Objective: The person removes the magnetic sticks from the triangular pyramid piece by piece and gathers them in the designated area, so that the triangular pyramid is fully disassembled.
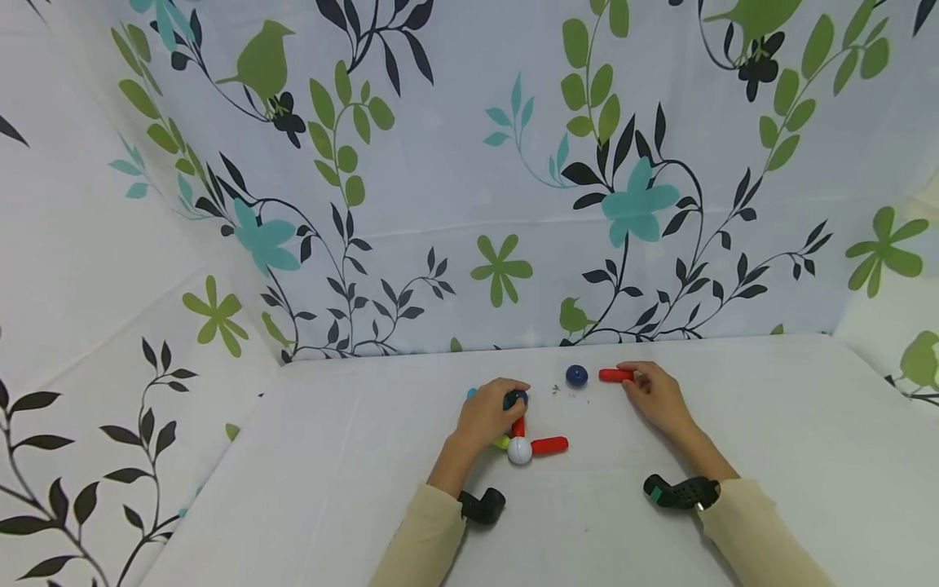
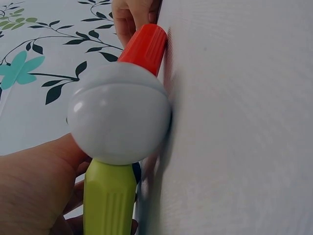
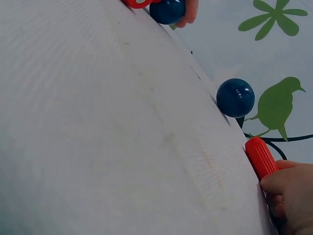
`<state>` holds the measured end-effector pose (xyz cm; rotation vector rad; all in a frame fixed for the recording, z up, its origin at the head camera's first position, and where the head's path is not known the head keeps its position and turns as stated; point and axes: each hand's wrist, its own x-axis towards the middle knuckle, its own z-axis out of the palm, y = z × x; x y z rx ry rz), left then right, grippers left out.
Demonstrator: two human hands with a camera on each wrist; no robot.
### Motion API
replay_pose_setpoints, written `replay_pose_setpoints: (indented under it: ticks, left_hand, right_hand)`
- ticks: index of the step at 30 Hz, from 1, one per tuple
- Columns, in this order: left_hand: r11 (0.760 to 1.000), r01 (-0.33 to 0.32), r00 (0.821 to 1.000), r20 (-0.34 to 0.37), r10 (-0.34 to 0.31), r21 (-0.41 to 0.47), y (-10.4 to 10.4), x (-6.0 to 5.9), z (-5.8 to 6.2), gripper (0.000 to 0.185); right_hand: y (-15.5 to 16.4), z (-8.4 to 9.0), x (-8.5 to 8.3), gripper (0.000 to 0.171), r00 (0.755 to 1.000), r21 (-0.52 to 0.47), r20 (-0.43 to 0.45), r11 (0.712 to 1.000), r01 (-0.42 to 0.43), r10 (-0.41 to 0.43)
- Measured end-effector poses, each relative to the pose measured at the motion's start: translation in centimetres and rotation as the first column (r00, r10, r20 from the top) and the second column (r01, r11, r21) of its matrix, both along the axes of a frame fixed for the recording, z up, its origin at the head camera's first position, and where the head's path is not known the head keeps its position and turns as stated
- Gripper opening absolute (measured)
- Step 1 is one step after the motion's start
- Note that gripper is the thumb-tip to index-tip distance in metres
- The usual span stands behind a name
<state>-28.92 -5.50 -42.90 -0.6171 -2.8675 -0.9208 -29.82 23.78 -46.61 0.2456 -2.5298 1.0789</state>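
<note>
— Closest in: beige sleeves (image 1: pixel 763 530), on the near side of the white ball (image 1: pixel 519 451), one off to its left, one to its right.

— And the left grip (image 1: pixel 484 416)?

— Just beyond the white ball and slightly left, curled round a dark blue ball (image 1: pixel 517 399).

— The right grip (image 1: pixel 656 397)?

— Well to the right of the white ball and farther out, pinching a red rod (image 1: pixel 613 375) between thumb and fingers.

— Most important relation, at a guess?

— From that pinched rod to the loose blue ball (image 1: pixel 576 376): beyond and right of the white ball, off the rod's free end, near but apart. Crosswise by its long axis, roughly in line with the loose ball. Nearer to the right grip than to the left.

— Around the white ball?

— A second red rod (image 1: pixel 518 426) out to the held ball, a third red rod (image 1: pixel 549 445) out to the right, a lime-green rod (image 2: pixel 108 198) to the left. Farther left and beyond, a light-blue piece (image 1: pixel 472 393), mostly hidden.

— Materials?

— Probably hard plastic: balls glossy, with a thin seam across the white one; rods ribbed lengthwise, blunt-ended. Underneath, a smooth white table (image 1: pixel 367 497); behind, cloth (image 1: pixel 440 187) printed with leaves and birds.
</note>
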Motion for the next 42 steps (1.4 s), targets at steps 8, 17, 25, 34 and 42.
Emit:
replay_pose_setpoints:
  ticks: [8,17,25,34,42]
  left_hand:
    - [1.000,-0.001,1.000,-0.003,0.001,0.005,-0.3,0.2,0.2,0.029]
    - [1.000,0.005,1.000,-0.010,-0.005,0.007,-0.4,0.1,0.3,0.029]
    - [1.000,0.002,1.000,0.000,-0.002,0.026,-0.5,-0.1,0.6,0.030]
    - [0.999,0.043,0.999,0.008,-0.043,0.021,-0.5,-0.2,0.6,0.032]
    - [0.998,0.060,0.998,0.005,-0.060,0.030,-0.6,-0.1,0.1,0.018]
  right_hand:
    - [-0.4,0.2,0.0,0.034,1.000,-0.029,-0.001,0.999,0.020,-0.020]
    - [-0.7,0.5,0.3,0.033,0.998,-0.129,0.007,0.989,0.066,-0.066]
    - [-1.0,1.1,0.8,0.033,0.993,-0.232,0.108,0.970,0.071,-0.047]
    - [-1.2,0.8,2.5,0.028,0.996,-0.213,0.091,0.977,0.022,-0.003]
    - [-1.9,0.6,4.0,0.026,0.992,-0.255,0.093,0.965,-0.064,0.090]
